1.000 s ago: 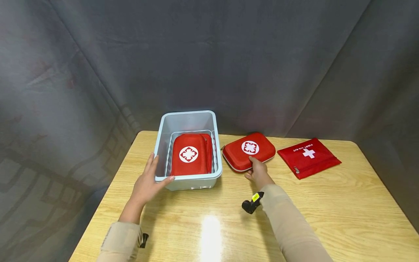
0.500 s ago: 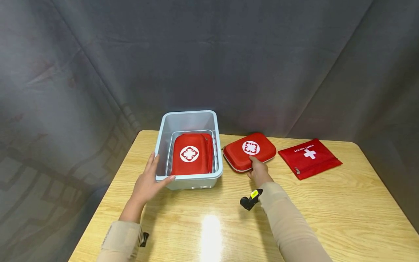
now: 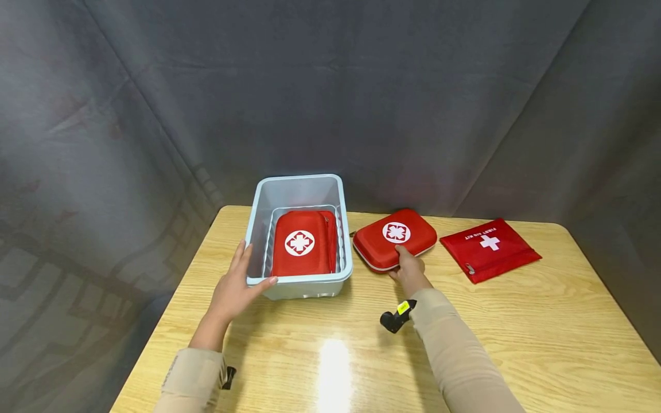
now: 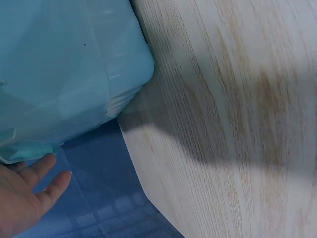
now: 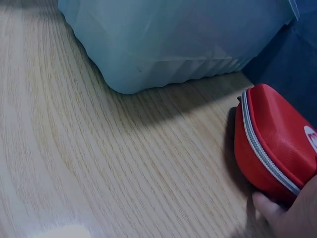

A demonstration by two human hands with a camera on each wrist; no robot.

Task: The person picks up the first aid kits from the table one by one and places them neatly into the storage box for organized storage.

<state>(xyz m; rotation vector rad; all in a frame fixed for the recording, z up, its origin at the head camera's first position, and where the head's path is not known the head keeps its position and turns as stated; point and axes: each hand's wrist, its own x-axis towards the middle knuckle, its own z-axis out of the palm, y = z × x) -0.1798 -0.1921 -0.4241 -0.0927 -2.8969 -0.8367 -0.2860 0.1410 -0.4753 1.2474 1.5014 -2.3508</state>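
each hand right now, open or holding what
Left hand: open, at a corner of the pale blue rectangular plastic bin.
Right hand: holding the red rounded fabric zip case beside it.

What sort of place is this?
Probably a staged recording station, not a clinic: dark curtain behind and on both sides of a wooden table, plus a black wrist camera.
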